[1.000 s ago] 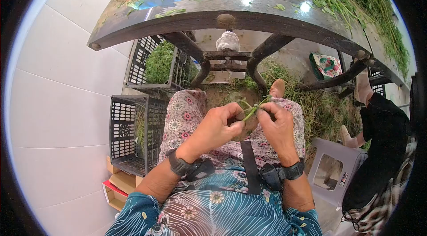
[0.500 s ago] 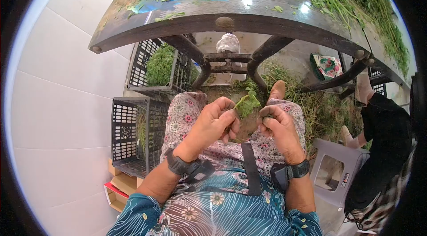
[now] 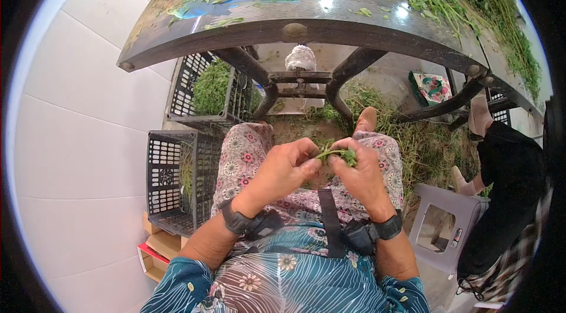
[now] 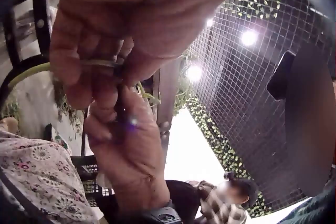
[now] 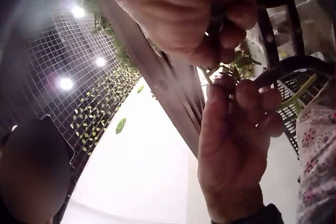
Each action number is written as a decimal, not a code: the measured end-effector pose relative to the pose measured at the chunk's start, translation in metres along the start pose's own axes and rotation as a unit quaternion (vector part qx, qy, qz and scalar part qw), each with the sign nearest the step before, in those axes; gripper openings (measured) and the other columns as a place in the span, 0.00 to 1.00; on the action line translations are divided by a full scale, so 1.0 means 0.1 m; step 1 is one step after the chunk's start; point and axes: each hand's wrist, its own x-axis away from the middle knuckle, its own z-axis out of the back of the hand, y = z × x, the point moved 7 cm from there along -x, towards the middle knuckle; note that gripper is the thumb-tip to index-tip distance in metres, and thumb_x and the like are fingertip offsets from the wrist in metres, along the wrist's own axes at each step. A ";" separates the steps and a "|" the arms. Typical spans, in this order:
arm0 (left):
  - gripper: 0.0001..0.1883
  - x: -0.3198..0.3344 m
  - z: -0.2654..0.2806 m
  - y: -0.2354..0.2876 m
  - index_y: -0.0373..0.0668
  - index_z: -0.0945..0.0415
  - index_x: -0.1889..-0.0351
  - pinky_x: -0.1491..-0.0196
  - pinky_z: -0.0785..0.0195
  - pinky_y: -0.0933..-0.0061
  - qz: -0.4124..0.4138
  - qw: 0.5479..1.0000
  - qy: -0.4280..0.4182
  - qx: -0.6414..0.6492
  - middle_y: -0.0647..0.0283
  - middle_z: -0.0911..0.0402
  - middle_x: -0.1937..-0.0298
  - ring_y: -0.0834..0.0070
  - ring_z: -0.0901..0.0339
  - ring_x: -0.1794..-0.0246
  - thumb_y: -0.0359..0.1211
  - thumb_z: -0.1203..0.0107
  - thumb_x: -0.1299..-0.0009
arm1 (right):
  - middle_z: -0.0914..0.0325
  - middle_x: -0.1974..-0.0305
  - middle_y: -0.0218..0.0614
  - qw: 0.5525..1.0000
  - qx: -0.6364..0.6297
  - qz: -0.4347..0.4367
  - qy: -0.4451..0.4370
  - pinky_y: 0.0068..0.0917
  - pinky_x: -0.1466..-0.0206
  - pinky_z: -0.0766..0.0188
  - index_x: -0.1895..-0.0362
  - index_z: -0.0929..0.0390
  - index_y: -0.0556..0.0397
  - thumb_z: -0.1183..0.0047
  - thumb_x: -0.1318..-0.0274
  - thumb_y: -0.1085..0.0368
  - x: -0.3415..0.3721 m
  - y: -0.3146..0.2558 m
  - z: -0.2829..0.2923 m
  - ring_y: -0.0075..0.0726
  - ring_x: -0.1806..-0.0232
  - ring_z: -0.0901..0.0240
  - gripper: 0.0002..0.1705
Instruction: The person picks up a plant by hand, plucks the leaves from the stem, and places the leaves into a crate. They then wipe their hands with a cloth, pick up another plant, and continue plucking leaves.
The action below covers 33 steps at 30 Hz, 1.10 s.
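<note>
Above the lap, the left hand (image 3: 286, 168) pinches a green leafy sprig (image 3: 331, 152) between thumb and fingers. Close beside it the right hand (image 3: 361, 174) pinches the same sprig, with leaves (image 3: 349, 158) showing by its fingers. In the left wrist view a pale green stem (image 4: 31, 70) runs out from the fingers of the left hand (image 4: 131, 19). The right wrist view has the right hand (image 5: 178, 19) above the left one, fingertips nearly meeting, and small leaves (image 5: 244, 64) behind them.
A wooden table (image 3: 236, 34) strewn with greens stands ahead. Two black crates (image 3: 171, 183) are at the left, one holding greens (image 3: 211, 86). Cut stems (image 3: 436, 148) cover the floor at right, near a grey stool (image 3: 415, 230) and another person's leg (image 3: 507, 159).
The hands were together on a stem, then apart with a leafy piece in the left hand; now they are close together again, both on the sprig.
</note>
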 end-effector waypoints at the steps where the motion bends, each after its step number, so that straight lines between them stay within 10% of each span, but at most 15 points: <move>1: 0.08 -0.01 0.03 0.03 0.34 0.29 0.67 0.70 0.34 0.79 -0.010 0.998 -0.001 -0.054 0.65 0.24 0.78 0.80 0.26 0.75 0.31 0.53 0.35 | 0.26 0.76 0.40 1.000 0.002 0.005 0.009 0.26 0.70 0.33 0.66 0.27 0.57 0.49 0.54 0.68 0.00 -0.02 0.02 0.31 0.75 0.30 0.09; 6: 0.08 0.00 0.04 0.08 0.35 0.26 0.70 0.70 0.35 0.77 -0.021 0.994 0.007 -0.108 0.62 0.24 0.78 0.77 0.26 0.75 0.32 0.51 0.37 | 0.26 0.75 0.37 0.998 -0.016 0.004 0.062 0.24 0.72 0.34 0.67 0.28 0.57 0.51 0.54 0.69 -0.06 0.21 0.16 0.29 0.75 0.31 0.08; 10: 0.08 0.00 0.08 0.03 0.38 0.26 0.71 0.72 0.35 0.71 -0.031 0.993 0.019 -0.114 0.58 0.24 0.79 0.67 0.25 0.78 0.33 0.50 0.39 | 0.26 0.72 0.30 0.916 -0.367 -0.157 0.038 0.16 0.74 0.40 0.61 0.31 0.57 0.53 0.50 0.65 -0.03 0.36 0.21 0.20 0.75 0.35 0.12; 19: 0.08 -0.01 0.07 0.04 0.39 0.25 0.71 0.72 0.35 0.68 -0.030 0.990 0.039 -0.134 0.56 0.24 0.78 0.63 0.25 0.76 0.34 0.49 0.40 | 0.24 0.70 0.41 0.993 0.014 -0.053 -0.103 0.29 0.62 0.33 0.62 0.27 0.61 0.53 0.50 0.64 0.02 -0.01 0.05 0.36 0.67 0.28 0.14; 23: 0.07 0.01 0.07 0.06 0.36 0.25 0.71 0.74 0.35 0.77 -0.061 0.976 0.038 -0.206 0.62 0.24 0.81 0.78 0.27 0.80 0.31 0.50 0.38 | 0.25 0.71 0.45 0.996 0.046 -0.020 -0.071 0.29 0.63 0.33 0.63 0.28 0.60 0.53 0.52 0.66 0.03 0.05 0.05 0.38 0.68 0.27 0.13; 33: 0.09 -0.02 0.03 0.21 0.35 0.28 0.74 0.74 0.36 0.76 -0.060 0.986 0.029 -0.154 0.62 0.26 0.82 0.75 0.28 0.80 0.32 0.53 0.37 | 0.29 0.75 0.35 0.980 -0.173 -0.090 0.040 0.21 0.73 0.37 0.67 0.30 0.57 0.58 0.48 0.68 -0.05 0.21 0.06 0.28 0.74 0.32 0.07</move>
